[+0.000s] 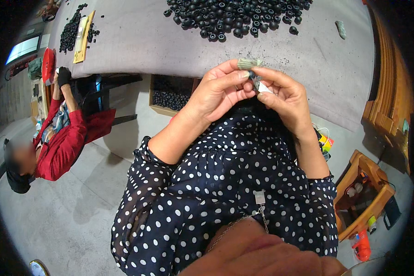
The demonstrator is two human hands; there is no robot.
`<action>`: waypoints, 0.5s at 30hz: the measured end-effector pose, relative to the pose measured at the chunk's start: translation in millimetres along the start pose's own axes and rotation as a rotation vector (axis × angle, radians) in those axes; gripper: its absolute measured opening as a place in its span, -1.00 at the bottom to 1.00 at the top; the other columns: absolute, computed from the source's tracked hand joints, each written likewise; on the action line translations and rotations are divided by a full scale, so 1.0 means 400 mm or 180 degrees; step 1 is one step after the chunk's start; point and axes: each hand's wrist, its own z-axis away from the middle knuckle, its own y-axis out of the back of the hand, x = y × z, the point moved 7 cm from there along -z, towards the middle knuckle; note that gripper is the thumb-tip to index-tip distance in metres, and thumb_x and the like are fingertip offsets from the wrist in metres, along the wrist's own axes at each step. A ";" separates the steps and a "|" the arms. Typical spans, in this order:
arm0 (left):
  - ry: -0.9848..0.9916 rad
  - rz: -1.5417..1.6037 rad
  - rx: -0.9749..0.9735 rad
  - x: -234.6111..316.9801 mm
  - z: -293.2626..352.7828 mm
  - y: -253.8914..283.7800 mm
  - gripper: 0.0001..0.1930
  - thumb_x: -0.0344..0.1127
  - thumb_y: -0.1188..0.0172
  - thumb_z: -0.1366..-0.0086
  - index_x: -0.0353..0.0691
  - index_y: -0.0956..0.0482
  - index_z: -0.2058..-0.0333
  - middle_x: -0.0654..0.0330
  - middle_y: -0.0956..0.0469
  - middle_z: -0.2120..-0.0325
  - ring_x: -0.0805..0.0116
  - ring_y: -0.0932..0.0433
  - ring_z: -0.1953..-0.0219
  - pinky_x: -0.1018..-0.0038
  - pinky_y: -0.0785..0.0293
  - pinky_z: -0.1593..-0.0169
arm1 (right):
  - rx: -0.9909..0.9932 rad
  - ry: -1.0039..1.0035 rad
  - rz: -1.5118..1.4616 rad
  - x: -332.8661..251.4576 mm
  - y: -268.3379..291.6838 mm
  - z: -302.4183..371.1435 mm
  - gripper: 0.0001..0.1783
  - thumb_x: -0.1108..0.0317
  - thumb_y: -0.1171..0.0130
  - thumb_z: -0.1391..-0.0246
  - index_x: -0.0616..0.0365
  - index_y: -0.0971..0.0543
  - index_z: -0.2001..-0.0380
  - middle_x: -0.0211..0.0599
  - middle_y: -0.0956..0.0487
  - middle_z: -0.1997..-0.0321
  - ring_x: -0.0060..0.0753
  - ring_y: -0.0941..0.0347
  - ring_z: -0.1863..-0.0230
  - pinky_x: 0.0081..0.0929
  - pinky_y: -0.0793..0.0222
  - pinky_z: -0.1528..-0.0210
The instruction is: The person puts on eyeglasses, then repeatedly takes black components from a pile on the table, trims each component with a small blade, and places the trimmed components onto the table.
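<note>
Small dark piece (251, 74) is up btwn the two hands, just past the table's front edge, partly hidden by fingers, so exact shape can't be told. L hand (218, 92) pinches it w/ thumb & forefinger; a striped wrap (250, 64) sits at the forefinger tip. R hand (287, 94) has thumb & forefinger closed on a white bit (264, 88), kind unclear, right next to the piece. Other fingers curl loosely, both sides.

To do it well: L pinch firm, R thumb doing the fine work w/ light, short pushes; tips close tog. but not crossing the contact pt, wrists steady. Piece looks easy to drop.

Edges/room: pile of round black parts (230, 18) lies well beyond the fingers, w/ speckled gray cloth (308, 64) btwn, so prob. enough space to turn the wrists. Cloth edge runs just under the hands; a dropped pc could go over it. Box (164, 110) of dark parts sits below that edge, near L forearm. Wooden stool (365, 218) on R side, near R elbow. Co-worker in red (69, 147) far L, well apart.
</note>
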 end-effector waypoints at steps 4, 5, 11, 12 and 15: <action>0.0026 -0.0040 -0.0012 -0.003 0.000 0.001 -0.79 -0.44 -0.11 -0.23 -0.29 -0.48 0.15 0.21 -0.53 0.36 0.49 -0.51 0.38 0.49 -0.55 0.19 | 0.0009 -0.0106 -0.0044 -0.002 0.005 0.001 -0.57 0.56 -0.17 0.01 0.29 -0.46 0.00 -0.34 -0.52 0.19 -0.61 -0.43 0.20 -0.66 -0.36 0.08; 0.0024 -0.0069 -0.0010 -0.004 -0.001 0.002 -0.79 -0.44 -0.11 -0.23 -0.29 -0.48 0.15 0.21 -0.53 0.36 0.49 -0.51 0.37 0.50 -0.55 0.19 | 0.0020 -0.0132 -0.0025 -0.001 0.006 0.001 -0.57 0.56 -0.17 0.01 0.29 -0.46 0.00 -0.33 -0.53 0.19 -0.61 -0.43 0.20 -0.66 -0.36 0.08; 0.0007 -0.0118 -0.0009 -0.004 -0.003 0.008 -0.80 -0.44 -0.11 -0.23 -0.29 -0.49 0.15 0.20 -0.53 0.37 0.48 -0.52 0.37 0.50 -0.55 0.20 | 0.0012 -0.0121 0.0026 -0.005 0.003 -0.002 -0.56 0.57 -0.18 0.03 0.29 -0.46 0.00 -0.34 -0.53 0.21 -0.62 -0.43 0.20 -0.68 -0.37 0.10; 0.0004 -0.0121 -0.0006 -0.004 -0.003 0.009 -0.80 -0.44 -0.11 -0.23 -0.29 -0.49 0.15 0.20 -0.53 0.37 0.48 -0.52 0.37 0.50 -0.55 0.20 | 0.0009 -0.0121 0.0023 -0.003 0.001 -0.002 -0.56 0.57 -0.18 0.03 0.29 -0.46 0.00 -0.34 -0.53 0.21 -0.62 -0.43 0.20 -0.68 -0.37 0.10; -0.0004 -0.0108 -0.0009 -0.005 -0.003 0.013 -0.79 -0.44 -0.11 -0.23 -0.30 -0.49 0.15 0.20 -0.54 0.37 0.48 -0.52 0.37 0.49 -0.55 0.20 | 0.0026 -0.0140 0.0098 -0.001 0.000 -0.003 -0.55 0.57 -0.19 0.03 0.29 -0.45 0.00 -0.34 -0.53 0.21 -0.61 -0.43 0.20 -0.68 -0.37 0.10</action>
